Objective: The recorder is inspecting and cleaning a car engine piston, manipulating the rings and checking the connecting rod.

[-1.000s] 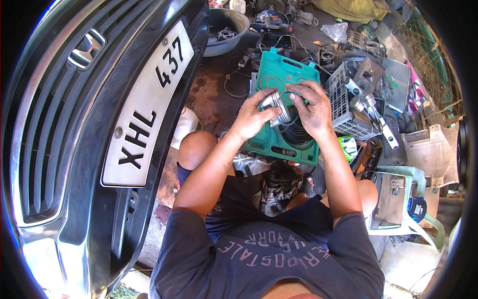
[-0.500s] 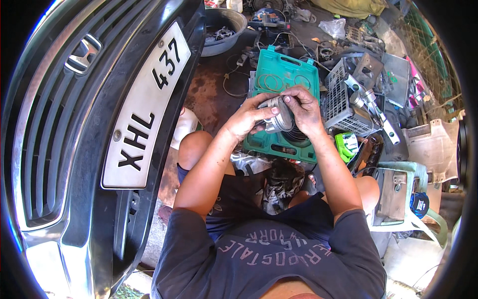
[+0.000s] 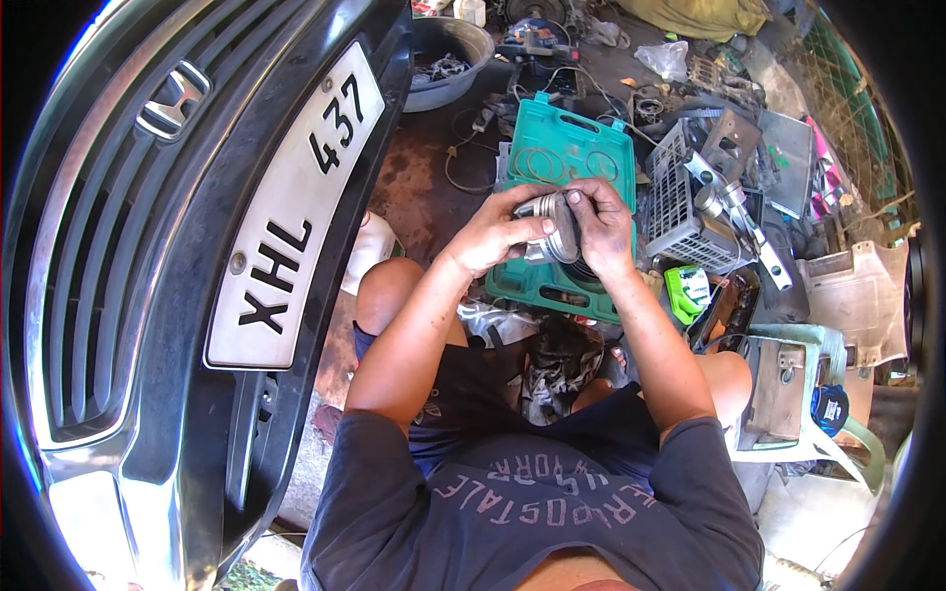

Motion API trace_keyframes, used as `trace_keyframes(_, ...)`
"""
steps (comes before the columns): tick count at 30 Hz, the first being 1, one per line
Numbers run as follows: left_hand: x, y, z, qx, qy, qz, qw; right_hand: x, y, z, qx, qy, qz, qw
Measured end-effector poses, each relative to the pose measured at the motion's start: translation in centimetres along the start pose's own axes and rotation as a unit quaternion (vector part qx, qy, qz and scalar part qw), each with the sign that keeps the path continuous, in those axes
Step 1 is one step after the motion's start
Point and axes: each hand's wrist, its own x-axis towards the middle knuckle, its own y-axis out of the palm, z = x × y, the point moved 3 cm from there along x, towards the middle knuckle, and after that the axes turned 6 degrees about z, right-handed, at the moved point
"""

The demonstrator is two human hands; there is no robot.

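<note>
The right hand [image 3: 603, 225], just off the piston [image 3: 563, 234] a second earlier, had come against its upper rim; whether its fingers gripped anything could not be told. The left hand [image 3: 500, 229] was clamped around the piston, tilted over the open teal case [image 3: 522, 287]. Thin rings [image 3: 538, 149] lay in the case's lid. Metal parts [image 3: 440, 69] filled some of the grey basin [image 3: 453, 96].

My 1 wide, round view looks down from head height at the left hand [image 3: 498, 234] and right hand [image 3: 605, 234], dark shirt [image 3: 532, 512] near, car [image 3: 202, 286] left, green case [image 3: 537, 126] farther off.
</note>
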Motion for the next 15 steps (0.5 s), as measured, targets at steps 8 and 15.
trace_keyframes(8,0.0,-0.3,-0.1,-0.016,0.02,0.014,1.0,0.1,-0.2,2.6,-0.121,-0.154,-0.001,0.981)
trace_keyframes(15,0.2,-0.5,0.3,-0.001,0.044,0.001,0.999,0.1,-0.1,5.1,-0.212,-0.185,0.011,0.96)
